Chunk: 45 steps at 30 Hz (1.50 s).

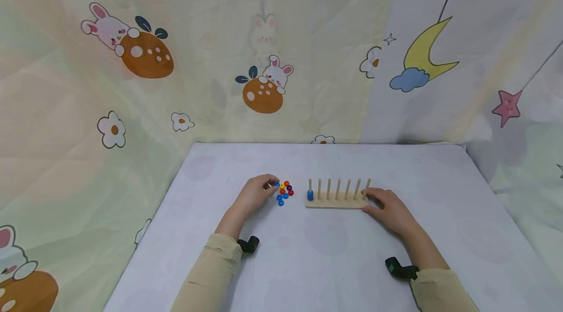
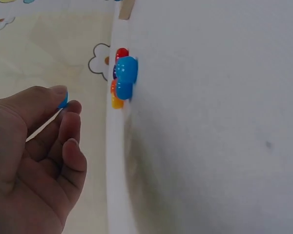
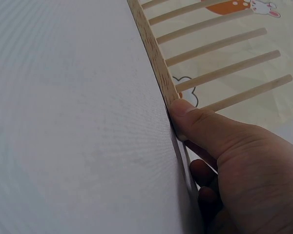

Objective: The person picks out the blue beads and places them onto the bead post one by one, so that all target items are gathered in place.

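Between thumb and fingertip, my left hand (image 1: 258, 190) pinches a blue bead (image 2: 63, 101). Right beside that hand lies a small group of loose beads (image 1: 282, 191) in blue, red, orange, yellow and dark blue. A wooden peg board (image 1: 334, 203) with a row of several upright pegs stands to their right. Blue beads (image 1: 310, 195) sit on its leftmost peg; the other pegs are bare. My right hand (image 1: 389, 208) grips the board's right end, with the thumb on the front edge (image 3: 172, 100) in the right wrist view and the other fingers partly hidden behind.
Everything rests on a table with a white cloth (image 1: 316, 263). A printed fabric backdrop (image 1: 211, 97) rises behind the table's far edge. Each wrist wears a small black camera (image 1: 249, 244).
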### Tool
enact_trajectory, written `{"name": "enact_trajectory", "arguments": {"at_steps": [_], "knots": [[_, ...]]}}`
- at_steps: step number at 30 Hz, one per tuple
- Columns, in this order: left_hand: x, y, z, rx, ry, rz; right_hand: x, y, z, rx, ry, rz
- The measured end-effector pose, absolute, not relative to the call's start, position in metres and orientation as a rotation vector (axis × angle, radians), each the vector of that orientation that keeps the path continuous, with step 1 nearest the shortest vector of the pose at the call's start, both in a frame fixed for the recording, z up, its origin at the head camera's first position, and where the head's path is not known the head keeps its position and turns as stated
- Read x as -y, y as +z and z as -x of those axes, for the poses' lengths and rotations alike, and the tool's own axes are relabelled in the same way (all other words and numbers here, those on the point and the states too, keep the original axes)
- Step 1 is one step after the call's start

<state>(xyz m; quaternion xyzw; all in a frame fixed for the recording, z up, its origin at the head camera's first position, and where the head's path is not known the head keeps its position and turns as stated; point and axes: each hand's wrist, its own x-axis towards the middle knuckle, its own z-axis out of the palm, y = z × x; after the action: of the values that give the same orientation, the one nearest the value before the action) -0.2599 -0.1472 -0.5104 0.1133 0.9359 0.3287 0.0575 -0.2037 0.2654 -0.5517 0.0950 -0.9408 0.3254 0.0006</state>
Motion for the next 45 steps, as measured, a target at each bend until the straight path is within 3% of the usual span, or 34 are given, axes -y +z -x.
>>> {"name": "enact_trajectory", "arguments": {"at_steps": [18,45], "knots": [[0.117,-0.469,0.253,-2.836,1.141,-0.535,-0.266,-0.555,0.204,2.951,1.014,-0.310],[0.075,-0.464,0.249,-2.724,1.283,-0.683,-0.267,-0.553,0.204,2.953,1.017,-0.306]]}}
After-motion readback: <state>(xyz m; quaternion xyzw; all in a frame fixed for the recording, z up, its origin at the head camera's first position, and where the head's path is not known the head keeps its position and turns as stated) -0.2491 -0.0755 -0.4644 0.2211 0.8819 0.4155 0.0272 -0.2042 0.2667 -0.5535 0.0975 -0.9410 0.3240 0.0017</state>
